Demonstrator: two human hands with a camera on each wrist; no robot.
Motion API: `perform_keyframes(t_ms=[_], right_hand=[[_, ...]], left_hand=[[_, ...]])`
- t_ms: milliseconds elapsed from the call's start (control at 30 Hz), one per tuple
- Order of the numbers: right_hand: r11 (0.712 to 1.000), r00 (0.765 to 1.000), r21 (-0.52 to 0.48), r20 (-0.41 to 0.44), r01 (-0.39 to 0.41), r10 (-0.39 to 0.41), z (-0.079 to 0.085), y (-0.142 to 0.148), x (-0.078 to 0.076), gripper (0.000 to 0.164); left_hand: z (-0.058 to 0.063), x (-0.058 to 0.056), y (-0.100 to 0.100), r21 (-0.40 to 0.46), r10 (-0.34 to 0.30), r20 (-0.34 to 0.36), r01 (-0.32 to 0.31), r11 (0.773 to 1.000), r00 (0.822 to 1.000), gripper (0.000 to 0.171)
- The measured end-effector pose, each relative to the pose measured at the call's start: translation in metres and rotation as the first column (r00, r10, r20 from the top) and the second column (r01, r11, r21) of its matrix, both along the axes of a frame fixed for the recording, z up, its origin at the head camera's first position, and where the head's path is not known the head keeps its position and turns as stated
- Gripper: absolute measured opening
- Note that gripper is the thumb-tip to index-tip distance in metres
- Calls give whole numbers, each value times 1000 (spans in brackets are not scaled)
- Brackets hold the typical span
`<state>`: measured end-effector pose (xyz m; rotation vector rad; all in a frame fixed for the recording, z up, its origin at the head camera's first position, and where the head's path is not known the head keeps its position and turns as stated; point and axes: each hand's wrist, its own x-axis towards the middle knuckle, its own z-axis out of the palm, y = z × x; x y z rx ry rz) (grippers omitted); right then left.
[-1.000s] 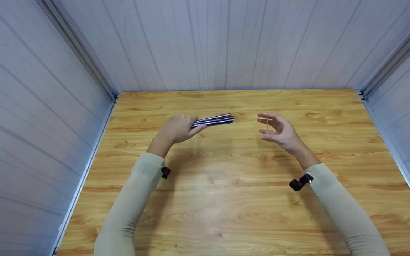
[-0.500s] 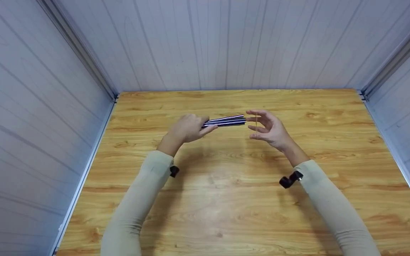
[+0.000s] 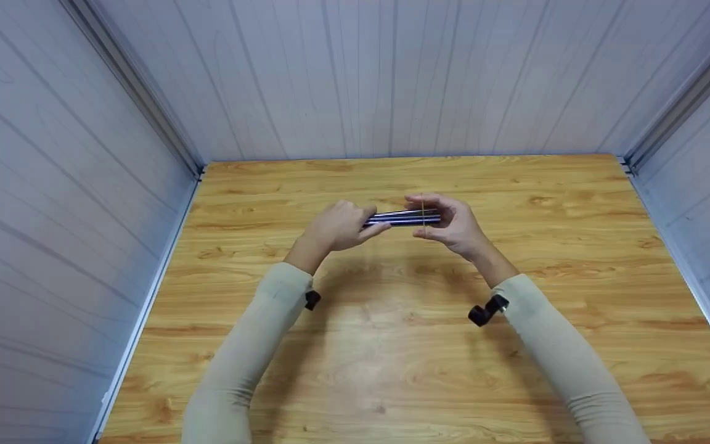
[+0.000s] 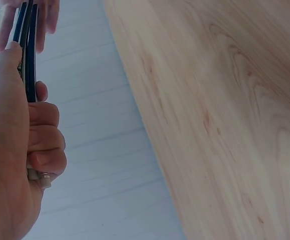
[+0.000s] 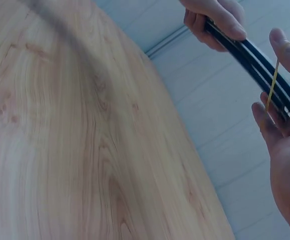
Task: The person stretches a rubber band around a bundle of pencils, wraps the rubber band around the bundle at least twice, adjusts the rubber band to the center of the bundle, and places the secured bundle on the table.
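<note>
My left hand point(image 3: 341, 227) grips a bundle of several dark, shiny pencil-like sticks point(image 3: 405, 218), held roughly level above the table. Small pale ends point(image 4: 45, 180) of the sticks poke out below the fist in the left wrist view. A thin yellow rubber band point(image 3: 423, 216) is stretched between the thumb and fingers of my right hand point(image 3: 458, 228), which stand spread apart. The free end of the bundle lies inside this stretched band, between the right thumb and fingers. In the right wrist view the rubber band point(image 5: 273, 85) crosses the dark sticks point(image 5: 257, 65) near that end.
A wood-grain table point(image 3: 379, 345) lies under both hands. Pale panel walls rise at the back point(image 3: 361, 80), the left point(image 3: 53, 203) and the right point(image 3: 700, 203). A black wrist camera point(image 3: 488, 310) sits on the right sleeve, another black camera point(image 3: 312, 300) on the left.
The left hand has moved right with the sticks, and the right hand left with the stretched rubber band. The sticks' free end has passed from outside the band to inside it.
</note>
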<state>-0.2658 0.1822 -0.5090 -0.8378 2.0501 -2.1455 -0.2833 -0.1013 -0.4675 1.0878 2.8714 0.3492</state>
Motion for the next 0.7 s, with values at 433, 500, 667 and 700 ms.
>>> perform_keyframes(t_ms=[433,500,667,700], right_hand=[[996,999,80,-4,45,-45,3,-9,1,40],[996,999,81,-11,42,-42,7,-9,-1,36],[999,999,32,-41,28,-27,16,-6,-6,34],[1000,999,21,-45,21,-20,18,-6,-7,35]], left_hand=[[-12,6,6,-81,-49,-11,48,996,999,55],[-14,6,6,-95,-62,-8,61,994,998,56],[-19,7,6,-153,-79,-6,78,985,997,58],[-19,7,6,-161,-82,-5,80,984,997,59]])
